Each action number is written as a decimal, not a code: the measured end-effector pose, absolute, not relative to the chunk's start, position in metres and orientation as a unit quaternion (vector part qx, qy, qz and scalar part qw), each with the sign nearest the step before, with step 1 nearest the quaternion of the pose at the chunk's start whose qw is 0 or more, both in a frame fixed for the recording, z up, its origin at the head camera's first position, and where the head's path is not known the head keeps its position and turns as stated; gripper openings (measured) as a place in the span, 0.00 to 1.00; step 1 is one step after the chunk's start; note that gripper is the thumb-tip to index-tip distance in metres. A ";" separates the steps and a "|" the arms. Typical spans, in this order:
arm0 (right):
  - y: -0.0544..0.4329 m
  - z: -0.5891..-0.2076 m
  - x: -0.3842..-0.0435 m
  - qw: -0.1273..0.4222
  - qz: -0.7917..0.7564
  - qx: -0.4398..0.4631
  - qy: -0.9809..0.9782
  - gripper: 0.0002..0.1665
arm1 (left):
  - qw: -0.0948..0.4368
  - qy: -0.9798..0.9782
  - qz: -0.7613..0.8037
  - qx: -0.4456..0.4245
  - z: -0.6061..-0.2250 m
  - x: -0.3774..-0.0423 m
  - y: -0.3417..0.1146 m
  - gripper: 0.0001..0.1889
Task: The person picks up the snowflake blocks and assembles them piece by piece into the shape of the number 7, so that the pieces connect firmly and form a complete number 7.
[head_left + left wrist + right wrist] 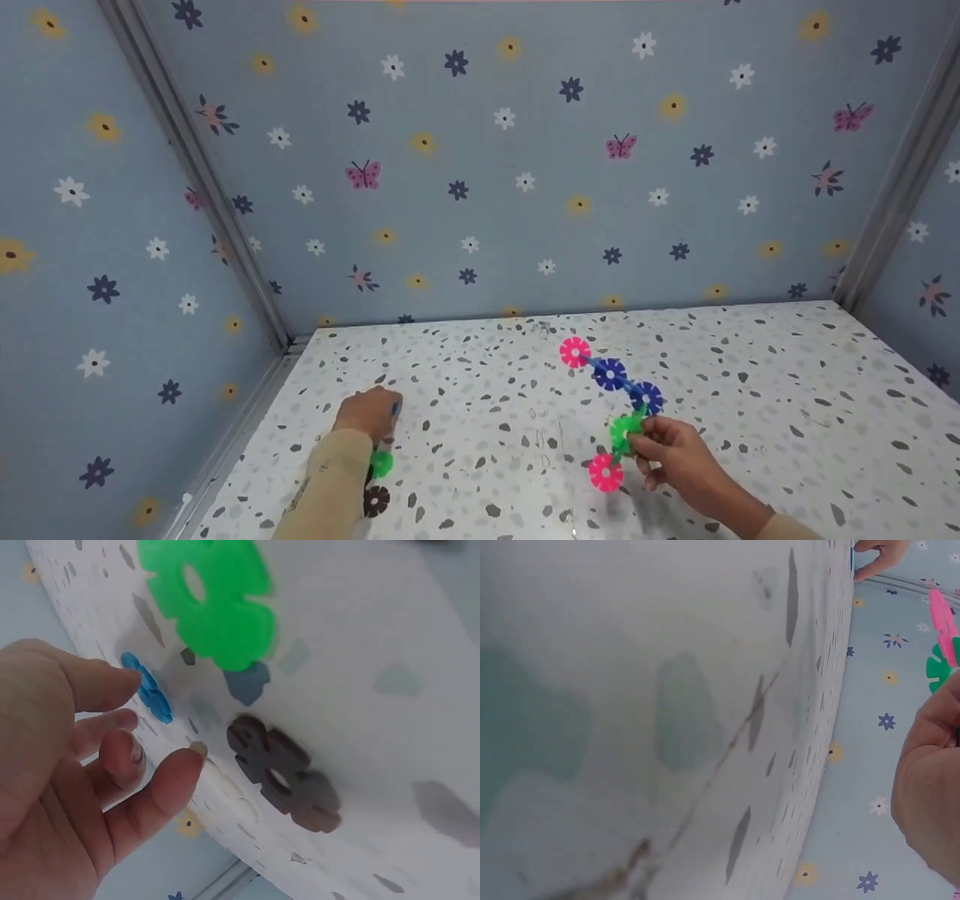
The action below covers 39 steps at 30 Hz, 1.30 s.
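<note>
Right of centre in the head view: a chain of notched, flower-shaped plastic discs (618, 379), joined by edge-on pieces, slanting across the white speckled tabletop (480, 420). Order from its upper end: pink, dark blue, dark blue, green, pink. The right hand (679, 454), lower right, pinches the chain at its bright green disc (619, 432), thumb and finger clamped on it; the lower pink disc (598, 477) is just beside.

Left hand (367, 412) at lower left, over the tabletop. Left wrist view: its fingers apart, one fingertip at a bright blue notched plastic disc (153, 696); whether it touches, cannot tell.

Nearer the lower edge, beside the beige sleeve (330, 480): a loose green notched disc (382, 464) and a dark brown notched disc (383, 501). Blue flower-patterned panels (480, 225) fill the upper frame.
</note>
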State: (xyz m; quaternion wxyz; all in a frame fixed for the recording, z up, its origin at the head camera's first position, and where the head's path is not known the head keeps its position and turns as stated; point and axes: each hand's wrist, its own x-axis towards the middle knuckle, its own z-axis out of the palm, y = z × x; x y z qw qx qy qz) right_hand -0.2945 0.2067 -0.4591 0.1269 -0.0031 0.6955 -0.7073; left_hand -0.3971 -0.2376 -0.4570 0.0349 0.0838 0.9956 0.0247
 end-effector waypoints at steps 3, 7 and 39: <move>0.208 -0.461 -0.292 0.131 -0.712 -0.008 0.690 0.10 | 0.026 0.996 0.012 0.087 -0.456 -0.399 -0.237 0.20; 0.208 -0.461 -0.290 0.126 -0.711 0.002 0.692 0.11 | 0.006 0.995 -0.005 0.103 -0.454 -0.399 -0.236 0.13; 0.205 -0.460 -0.292 0.117 -0.711 -0.013 0.693 0.07 | 0.015 0.991 0.122 0.051 -0.450 -0.401 -0.237 0.14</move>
